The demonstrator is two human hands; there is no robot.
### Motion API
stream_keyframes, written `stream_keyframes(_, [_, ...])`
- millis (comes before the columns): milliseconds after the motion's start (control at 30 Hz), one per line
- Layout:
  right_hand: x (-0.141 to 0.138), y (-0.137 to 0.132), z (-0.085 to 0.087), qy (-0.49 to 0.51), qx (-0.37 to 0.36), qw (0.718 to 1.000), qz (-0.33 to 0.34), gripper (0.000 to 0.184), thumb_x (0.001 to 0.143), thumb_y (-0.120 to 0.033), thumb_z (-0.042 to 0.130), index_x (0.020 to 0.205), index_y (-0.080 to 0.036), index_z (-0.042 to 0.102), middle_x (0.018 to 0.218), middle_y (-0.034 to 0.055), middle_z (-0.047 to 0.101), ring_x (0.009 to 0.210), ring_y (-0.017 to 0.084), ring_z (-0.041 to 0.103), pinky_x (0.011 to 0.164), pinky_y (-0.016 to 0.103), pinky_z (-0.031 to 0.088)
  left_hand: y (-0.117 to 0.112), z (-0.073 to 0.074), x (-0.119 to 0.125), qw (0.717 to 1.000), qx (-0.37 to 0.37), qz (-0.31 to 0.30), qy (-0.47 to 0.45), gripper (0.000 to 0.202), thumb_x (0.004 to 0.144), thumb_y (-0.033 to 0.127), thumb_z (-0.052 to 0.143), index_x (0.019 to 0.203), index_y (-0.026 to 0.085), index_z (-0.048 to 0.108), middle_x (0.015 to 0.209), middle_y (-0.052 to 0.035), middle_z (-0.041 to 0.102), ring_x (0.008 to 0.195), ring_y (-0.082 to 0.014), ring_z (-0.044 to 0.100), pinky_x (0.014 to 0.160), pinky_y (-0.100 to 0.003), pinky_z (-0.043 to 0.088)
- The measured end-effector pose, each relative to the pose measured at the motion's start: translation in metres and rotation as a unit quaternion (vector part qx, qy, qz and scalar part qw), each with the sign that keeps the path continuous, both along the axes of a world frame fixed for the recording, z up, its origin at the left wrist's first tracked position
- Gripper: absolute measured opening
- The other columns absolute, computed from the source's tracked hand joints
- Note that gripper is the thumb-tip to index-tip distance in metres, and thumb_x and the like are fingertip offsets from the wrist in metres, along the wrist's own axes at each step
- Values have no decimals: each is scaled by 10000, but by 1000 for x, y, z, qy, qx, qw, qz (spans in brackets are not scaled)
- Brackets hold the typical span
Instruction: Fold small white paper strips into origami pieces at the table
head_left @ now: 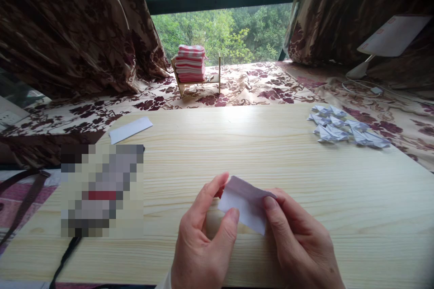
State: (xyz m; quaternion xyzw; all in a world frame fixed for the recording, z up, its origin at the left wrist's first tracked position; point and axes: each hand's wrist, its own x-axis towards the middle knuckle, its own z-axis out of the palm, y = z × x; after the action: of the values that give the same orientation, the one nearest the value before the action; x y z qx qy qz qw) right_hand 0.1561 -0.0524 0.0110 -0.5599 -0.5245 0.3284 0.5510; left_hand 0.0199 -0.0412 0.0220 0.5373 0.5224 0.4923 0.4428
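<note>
A small white sheet of paper (pixel 246 201), with a crease across it, is held above the near middle of the table. My right hand (pixel 300 235) pinches its right edge between thumb and fingers. At the paper's left side, my left hand (pixel 206 230) has its thumb on the near face and its index finger behind the far left corner. Several folded white paper pieces (pixel 334 126) sit grouped at the table's far right. Toward the far left lies a flat white paper strip (pixel 131 130).
The pale wooden table (pixel 203 144) spreads beneath my hands. A pixelated object with a black cord (pixel 66 253) lies at left. Beyond the table stand a small rack (pixel 217 79) with folded red-and-white cloths (pixel 191 64) and a white lamp (pixel 393 36). Patterned curtains frame a window.
</note>
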Motion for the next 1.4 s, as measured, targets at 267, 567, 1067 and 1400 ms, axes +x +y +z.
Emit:
stream_keyframes(267, [-9,-1,3,59,-29,996,-52,173,846,-351,569,819,-226,686,725,7,645,647,136,578,573,193,474,1,-6,2,991,113,-1,77,519,809,75,529,1247,349,489,1234,3,538,1050,-165,540,927,-271,434])
stream_keyframes(567, [-2,0,-3,24,-20,999,-9,163,876,-318,532,888,-247,677,775,2,681,656,119,610,578,162,498,1,-6,2,982,125,-23,138,540,809,63,521,1263,343,439,1225,4,518,1084,-161,520,970,-275,406])
stream_keyframes(1067, [-7,-3,-7,64,-37,995,-74,234,825,-301,598,1056,-270,623,830,13,674,691,124,649,572,171,540,0,-5,4,997,49,-14,58,268,827,145,540,1059,277,562,1008,-9,625,892,-162,628,845,-282,476])
stream_keyframes(1400, [-10,-5,-5,55,-26,995,-78,156,820,-275,600,960,-253,664,894,25,707,761,149,660,606,201,556,0,-3,2,997,-5,49,58,134,794,247,612,927,230,614,804,19,664,669,-106,626,588,-154,494])
